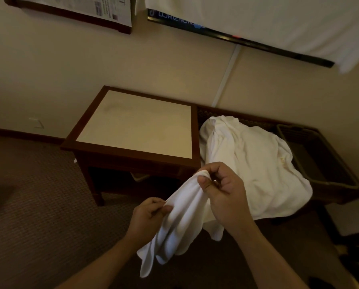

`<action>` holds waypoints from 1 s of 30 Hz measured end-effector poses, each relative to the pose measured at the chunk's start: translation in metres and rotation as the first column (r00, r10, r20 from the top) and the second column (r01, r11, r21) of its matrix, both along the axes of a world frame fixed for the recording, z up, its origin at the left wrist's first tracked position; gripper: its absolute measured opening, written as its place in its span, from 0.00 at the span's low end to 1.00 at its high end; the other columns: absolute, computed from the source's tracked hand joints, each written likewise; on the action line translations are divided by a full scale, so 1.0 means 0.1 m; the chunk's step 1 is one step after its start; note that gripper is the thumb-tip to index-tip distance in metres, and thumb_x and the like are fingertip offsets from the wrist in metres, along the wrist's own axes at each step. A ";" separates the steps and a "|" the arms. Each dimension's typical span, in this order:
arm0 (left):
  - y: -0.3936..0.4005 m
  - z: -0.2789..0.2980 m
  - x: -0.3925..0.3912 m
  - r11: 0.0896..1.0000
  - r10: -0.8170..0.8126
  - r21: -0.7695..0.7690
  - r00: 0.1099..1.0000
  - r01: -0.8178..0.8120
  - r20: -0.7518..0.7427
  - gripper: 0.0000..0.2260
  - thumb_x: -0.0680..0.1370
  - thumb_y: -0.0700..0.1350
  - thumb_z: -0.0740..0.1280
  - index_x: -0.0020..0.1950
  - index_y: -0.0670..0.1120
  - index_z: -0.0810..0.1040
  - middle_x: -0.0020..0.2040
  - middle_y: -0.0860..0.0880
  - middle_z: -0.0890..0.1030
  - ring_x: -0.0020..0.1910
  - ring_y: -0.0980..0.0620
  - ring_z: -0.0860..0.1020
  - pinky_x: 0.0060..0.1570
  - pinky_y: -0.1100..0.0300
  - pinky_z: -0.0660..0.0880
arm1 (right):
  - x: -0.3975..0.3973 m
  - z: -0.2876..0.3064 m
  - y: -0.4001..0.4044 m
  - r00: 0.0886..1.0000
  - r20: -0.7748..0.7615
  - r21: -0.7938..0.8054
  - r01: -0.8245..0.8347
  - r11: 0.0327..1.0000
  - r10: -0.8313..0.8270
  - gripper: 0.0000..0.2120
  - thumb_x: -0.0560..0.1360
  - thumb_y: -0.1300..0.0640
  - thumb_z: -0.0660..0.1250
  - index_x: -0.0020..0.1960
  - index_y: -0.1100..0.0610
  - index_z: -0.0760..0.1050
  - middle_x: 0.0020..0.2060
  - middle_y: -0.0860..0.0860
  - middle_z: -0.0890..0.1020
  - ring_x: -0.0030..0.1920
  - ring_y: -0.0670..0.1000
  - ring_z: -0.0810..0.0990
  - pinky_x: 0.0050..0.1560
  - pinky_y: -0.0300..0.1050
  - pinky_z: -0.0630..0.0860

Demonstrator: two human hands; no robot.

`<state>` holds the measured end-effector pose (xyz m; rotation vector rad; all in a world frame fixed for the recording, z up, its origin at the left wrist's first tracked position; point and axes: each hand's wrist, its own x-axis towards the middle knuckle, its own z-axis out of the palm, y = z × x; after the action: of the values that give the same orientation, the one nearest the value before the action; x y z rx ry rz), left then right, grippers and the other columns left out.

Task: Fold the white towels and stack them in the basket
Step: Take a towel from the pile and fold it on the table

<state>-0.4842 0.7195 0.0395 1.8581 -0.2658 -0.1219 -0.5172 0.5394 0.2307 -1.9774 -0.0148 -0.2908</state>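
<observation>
- Head view: my right hand [222,190] is raised in front of me, thumb and curled fingers pinching the top edge of a white towel [180,222].
- My left hand [148,215] sits lower and to the left, fingers curled, nipping the same towel's edge; the cloth hangs bunched below both hands.
- A heap of white towels [251,161] lies on the low dark bench [341,163], spilling over its front edge, just right of the side table [132,124].
- The basket [320,159] sits at the bench's right end, partly hidden by the heap; its inside is too dark to read.
- Both forearms are cut off at the bottom edge.
</observation>
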 end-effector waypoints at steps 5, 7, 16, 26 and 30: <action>0.09 -0.22 0.07 0.972 -0.158 0.158 0.980 0.175 -0.118 0.11 0.81 0.44 0.67 0.52 0.62 0.80 0.55 0.62 0.79 0.55 0.66 0.77 0.54 0.68 0.74 | -0.02 0.22 -0.02 0.993 0.019 0.110 -0.120 0.987 0.119 0.05 0.75 0.57 0.67 0.49 0.55 0.80 0.41 0.47 0.82 0.45 0.48 0.80 0.47 0.38 0.77; 0.12 -0.24 0.10 0.958 -0.164 0.222 0.983 0.180 -0.088 0.10 0.82 0.45 0.66 0.51 0.61 0.80 0.53 0.63 0.79 0.54 0.66 0.77 0.51 0.75 0.71 | -0.02 0.27 -0.05 0.993 0.052 0.128 -0.114 0.985 0.108 0.05 0.75 0.57 0.66 0.49 0.56 0.79 0.40 0.46 0.81 0.44 0.46 0.79 0.47 0.38 0.76; 0.46 -0.13 0.25 0.947 0.010 0.320 1.000 -0.013 0.012 0.13 0.84 0.41 0.60 0.48 0.60 0.72 0.48 0.56 0.77 0.47 0.60 0.76 0.48 0.61 0.70 | 0.06 0.07 -0.39 0.942 0.138 -0.224 0.332 0.916 -0.307 0.05 0.83 0.59 0.61 0.50 0.51 0.70 0.38 0.48 0.75 0.37 0.44 0.74 0.39 0.40 0.72; 0.04 1.40 0.43 0.786 -0.544 0.482 0.804 0.387 0.242 0.11 0.84 0.52 0.62 0.62 0.49 0.77 0.56 0.55 0.78 0.51 0.61 0.74 0.52 0.69 0.69 | 0.25 -0.57 -0.06 0.948 -0.262 -0.542 -0.300 0.785 0.182 0.23 0.72 0.39 0.72 0.64 0.44 0.72 0.56 0.43 0.76 0.50 0.44 0.78 0.53 0.48 0.78; 0.33 1.28 0.44 0.830 -0.452 0.427 0.881 0.359 0.137 0.13 0.78 0.57 0.69 0.61 0.59 0.72 0.54 0.63 0.75 0.52 0.64 0.75 0.47 0.68 0.73 | 0.29 -0.50 -0.14 0.976 -0.157 -0.387 -0.198 0.900 0.148 0.09 0.76 0.56 0.72 0.45 0.44 0.76 0.37 0.41 0.80 0.43 0.43 0.79 0.44 0.37 0.73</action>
<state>-0.4403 0.7524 0.1679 2.1909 -0.8629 -0.2689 -0.4885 0.5253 0.1810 -2.3822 -0.1837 -0.0464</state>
